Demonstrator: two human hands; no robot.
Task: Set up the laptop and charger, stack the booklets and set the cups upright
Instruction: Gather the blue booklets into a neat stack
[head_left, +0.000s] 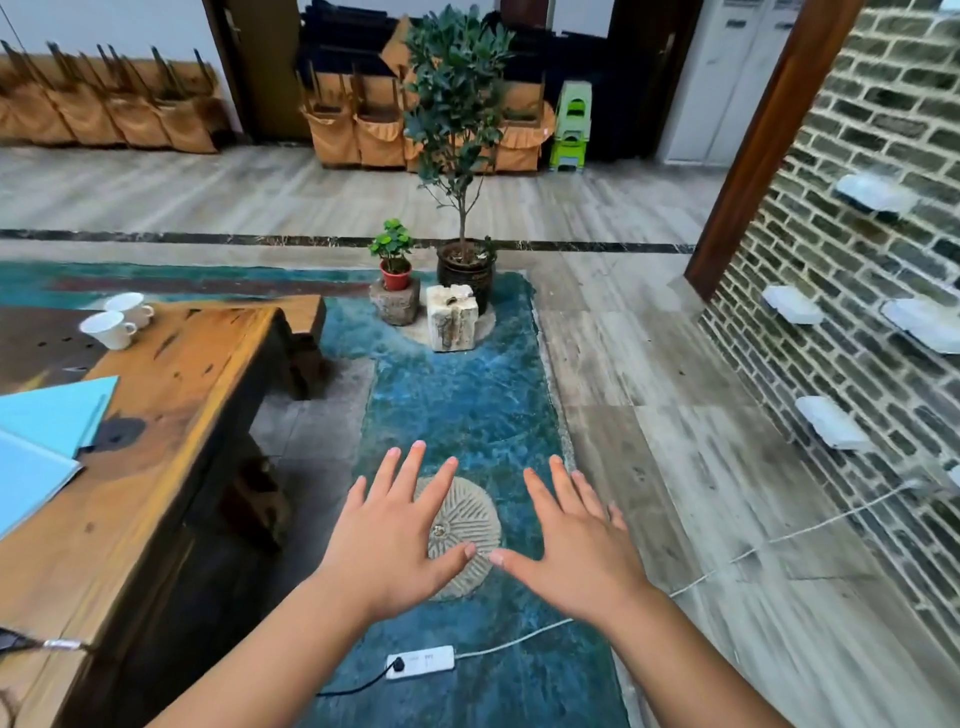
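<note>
Head view, looking forward and down. Both bare hands held out in the lower middle of the frame, palms down, over the floor. Left hand (400, 530) spread wide, fingers fanned, holding nothing. Right hand (576, 540) likewise spread and empty; the two thumb tips nearly meet, just apart. Beneath them, a round pale carved stone disc (467, 525) set into a blue-green mottled floor strip (467, 395). Below the hands, near the bottom edge, a white power strip (421, 662) lies on that strip, a black plug (397, 665) seated in its left end with a black cord trailing down-left; a white cable (727, 561) runs from its right end up toward the grey brick wall (857, 322) at right. At the left of the frame, a heavy orange-brown wooden table (171, 415). Two white ceramic cups (117, 319) stand upright near its far end, side by side, openings up. Light blue booklets (52, 415) lie on the table at the left edge, overlapping, partly cut off by the frame. Lower left edge: a dark cable end with a silvery tip (57, 644) on the table. Laptop not seen. Upper middle: a small tree in a dark glazed pot (465, 265), a small green plant in a red pot (395, 273) to its left.
</note>
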